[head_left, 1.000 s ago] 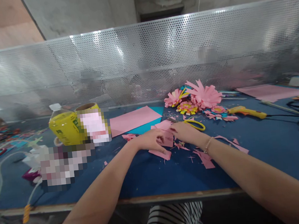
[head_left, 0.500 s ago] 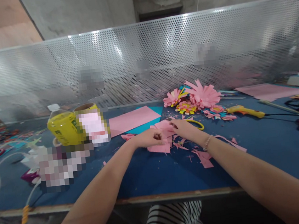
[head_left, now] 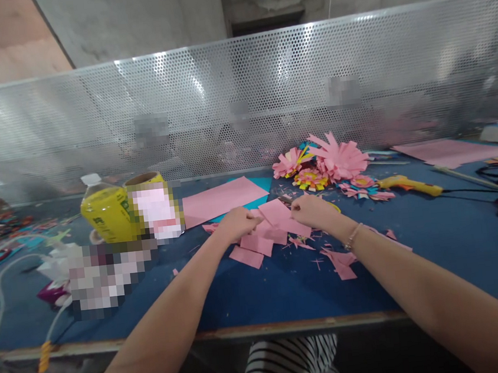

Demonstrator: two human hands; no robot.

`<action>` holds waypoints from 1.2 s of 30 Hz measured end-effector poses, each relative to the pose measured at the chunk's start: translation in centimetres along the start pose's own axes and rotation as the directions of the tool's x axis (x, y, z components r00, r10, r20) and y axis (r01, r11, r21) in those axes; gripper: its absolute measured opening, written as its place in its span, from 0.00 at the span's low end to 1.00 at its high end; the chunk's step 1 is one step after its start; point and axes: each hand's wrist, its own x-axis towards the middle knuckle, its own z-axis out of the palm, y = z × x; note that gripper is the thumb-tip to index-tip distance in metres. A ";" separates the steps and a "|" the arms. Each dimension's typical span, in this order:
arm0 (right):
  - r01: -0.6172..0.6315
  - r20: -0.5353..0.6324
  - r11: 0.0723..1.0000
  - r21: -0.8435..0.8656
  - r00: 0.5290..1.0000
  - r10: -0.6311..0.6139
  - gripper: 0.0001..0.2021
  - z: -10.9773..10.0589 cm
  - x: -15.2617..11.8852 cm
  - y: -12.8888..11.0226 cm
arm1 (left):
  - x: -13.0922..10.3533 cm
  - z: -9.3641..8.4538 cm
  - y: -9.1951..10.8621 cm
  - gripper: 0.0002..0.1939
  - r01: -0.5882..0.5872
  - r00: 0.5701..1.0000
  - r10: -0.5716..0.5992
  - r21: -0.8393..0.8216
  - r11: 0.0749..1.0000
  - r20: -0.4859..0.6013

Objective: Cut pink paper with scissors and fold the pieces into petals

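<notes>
Pink paper pieces [head_left: 257, 245] are now lying fanned out on the desk [head_left: 225, 299] between the hands, spreading wider than half a second ago; singles are likely getting easier to separate. Left hand [head_left: 237, 223] and right hand [head_left: 314, 210] are bunching fingers alongside; can't tell if either grip is clamping paper.

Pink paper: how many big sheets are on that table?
2. One sheet lies beyond the left hand, partly over blue paper; the other sheet lies far right, beyond the glue gun. Others may be hidden underneath.
</notes>
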 end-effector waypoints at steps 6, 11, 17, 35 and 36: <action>0.304 -0.085 0.952 -0.028 0.948 -0.305 0.16 0.7 -0.7 -0.6 | 0.1 1.2 0.2 0.20 -0.240 0.965 0.254 0.179 0.954 -0.063; 0.295 -0.020 0.955 -0.026 0.955 -0.296 0.20 2.7 -0.5 -1.5 | 0.3 2.0 0.2 0.21 -0.207 0.978 0.207 0.117 0.971 0.013; 0.182 -0.037 0.981 -0.063 0.982 -0.185 0.13 2.4 0.0 -1.6 | 0.5 2.1 0.0 0.21 -0.170 0.985 0.172 0.084 0.982 -0.025; 0.206 -0.455 0.910 0.359 0.890 -0.022 0.14 1.0 0.9 0.3 | -0.6 1.8 0.8 0.32 -0.226 0.970 0.222 0.032 0.973 0.096; 0.212 -0.472 0.908 0.361 0.882 -0.018 0.14 1.0 0.9 0.3 | -0.7 1.9 0.8 0.31 -0.235 0.969 0.231 0.039 0.971 0.091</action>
